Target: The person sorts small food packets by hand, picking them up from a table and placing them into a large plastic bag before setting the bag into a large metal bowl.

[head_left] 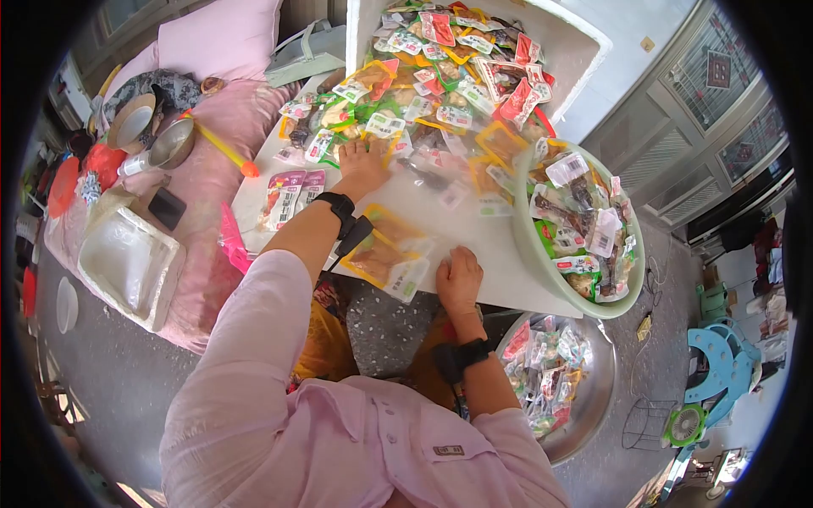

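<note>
My left hand (364,168) lies palm down at the near edge of the pile of sealed food packets (385,125), its fingers a little apart and touching packets. My right hand (460,278) rests on the white tabletop (495,275) near its front edge, fingers curled in with nothing visible in them. Between the hands lie yellow-edged packets (381,250). Two purple-and-white packets (290,199) lie left of my left forearm. Some packets right of my left hand look blurred.
A tipped white foam box (584,42) holds the back of the pile. On the right stands a pale green basin (522,229) of packets; below it, a metal basin (603,381) holds more. To the left are a pink-covered bed (229,118) and a foam tray (127,296).
</note>
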{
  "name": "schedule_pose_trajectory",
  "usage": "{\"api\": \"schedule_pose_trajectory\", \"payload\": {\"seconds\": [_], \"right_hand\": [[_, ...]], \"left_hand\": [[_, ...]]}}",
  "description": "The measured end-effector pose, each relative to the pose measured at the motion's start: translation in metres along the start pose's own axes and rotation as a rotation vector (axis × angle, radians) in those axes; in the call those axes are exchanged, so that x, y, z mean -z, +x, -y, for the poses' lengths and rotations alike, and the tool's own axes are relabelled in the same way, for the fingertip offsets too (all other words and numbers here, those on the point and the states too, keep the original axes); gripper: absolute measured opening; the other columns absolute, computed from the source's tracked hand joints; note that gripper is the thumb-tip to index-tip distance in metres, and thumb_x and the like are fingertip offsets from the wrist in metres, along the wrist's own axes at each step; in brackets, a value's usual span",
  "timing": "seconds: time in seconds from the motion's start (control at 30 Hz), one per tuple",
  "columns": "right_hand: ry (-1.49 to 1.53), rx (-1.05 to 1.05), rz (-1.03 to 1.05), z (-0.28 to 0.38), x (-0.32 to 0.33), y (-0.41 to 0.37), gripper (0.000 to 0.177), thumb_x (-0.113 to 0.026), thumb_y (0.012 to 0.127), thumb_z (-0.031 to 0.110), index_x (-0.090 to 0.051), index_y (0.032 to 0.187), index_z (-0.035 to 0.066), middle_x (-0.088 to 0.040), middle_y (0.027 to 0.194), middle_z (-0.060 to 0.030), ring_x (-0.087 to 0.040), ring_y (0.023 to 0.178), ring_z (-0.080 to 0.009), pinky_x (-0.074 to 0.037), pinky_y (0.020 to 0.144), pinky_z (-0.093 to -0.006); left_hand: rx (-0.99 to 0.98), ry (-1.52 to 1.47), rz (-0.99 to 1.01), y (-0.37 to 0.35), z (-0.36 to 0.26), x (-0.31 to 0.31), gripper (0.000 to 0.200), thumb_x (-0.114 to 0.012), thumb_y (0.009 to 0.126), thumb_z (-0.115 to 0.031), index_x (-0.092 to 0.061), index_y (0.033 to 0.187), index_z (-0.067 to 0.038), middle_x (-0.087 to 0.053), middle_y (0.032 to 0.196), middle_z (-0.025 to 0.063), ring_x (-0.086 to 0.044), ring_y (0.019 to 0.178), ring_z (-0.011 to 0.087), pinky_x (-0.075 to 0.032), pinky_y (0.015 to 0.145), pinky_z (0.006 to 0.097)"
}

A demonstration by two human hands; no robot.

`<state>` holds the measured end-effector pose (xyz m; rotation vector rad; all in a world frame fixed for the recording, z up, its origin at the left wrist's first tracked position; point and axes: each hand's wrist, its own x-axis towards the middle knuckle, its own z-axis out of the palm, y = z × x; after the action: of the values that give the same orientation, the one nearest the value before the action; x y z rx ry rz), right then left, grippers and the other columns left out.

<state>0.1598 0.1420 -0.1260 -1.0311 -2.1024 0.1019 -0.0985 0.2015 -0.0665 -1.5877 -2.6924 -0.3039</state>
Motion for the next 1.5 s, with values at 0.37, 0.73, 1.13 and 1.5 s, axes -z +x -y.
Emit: {"api": "schedule_pose_trajectory", "payload": {"seconds": [0.37, 0.73, 1.13, 1.5], "right_hand": [[-0.022, 0.004, 0.001, 0.000, -0.001, -0.001, 0.024, -0.055, 0.063, 0.010, -0.051, 0.086, 0.003, -0.051, 0.096, -0.0130, -0.048, 0.091, -0.0284, -0.037, 0.073, -0.0401], [0.281, -0.103, -0.077, -0.017, -0.009, -0.005, 0.018, -0.053, 0.071, 0.014, -0.050, 0.086, 0.002, -0.053, 0.088, -0.0121, -0.053, 0.079, -0.0242, -0.041, 0.065, -0.0359], [1.668, -1.045, 0.417, 0.004, 0.026, -0.006, 0.019, -0.047, 0.081, 0.011, -0.044, 0.096, 0.000, -0.052, 0.089, -0.0122, -0.056, 0.075, -0.0216, -0.047, 0.066, -0.0322], [1.608, -1.021, 0.273, 0.024, 0.044, -0.021, 0.013, -0.046, 0.080, 0.005, -0.045, 0.091, -0.001, -0.053, 0.085, -0.0128, -0.056, 0.075, -0.0215, -0.047, 0.068, -0.0349]], "left_hand": [[-0.093, 0.015, -0.109, 0.008, 0.011, -0.015, 0.034, -0.047, 0.069, -0.012, -0.049, 0.104, -0.011, -0.052, 0.101, 0.0108, -0.047, 0.096, 0.0277, -0.039, 0.077, 0.0390], [-0.618, -0.183, -0.611, -0.081, 0.011, 0.009, 0.019, -0.054, 0.059, -0.008, -0.054, 0.078, -0.008, -0.052, 0.084, 0.0053, -0.048, 0.079, 0.0223, -0.039, 0.065, 0.0350], [-0.918, -0.330, -0.497, -0.206, 0.013, -0.017, 0.022, -0.056, 0.059, -0.008, -0.054, 0.080, -0.006, -0.050, 0.090, 0.0043, -0.047, 0.082, 0.0215, -0.036, 0.066, 0.0333], [-0.749, -0.433, -0.623, -0.223, 0.005, -0.002, 0.035, -0.058, 0.059, -0.006, -0.052, 0.093, -0.006, -0.048, 0.095, 0.0092, -0.046, 0.090, 0.0274, -0.038, 0.075, 0.0395]]}}
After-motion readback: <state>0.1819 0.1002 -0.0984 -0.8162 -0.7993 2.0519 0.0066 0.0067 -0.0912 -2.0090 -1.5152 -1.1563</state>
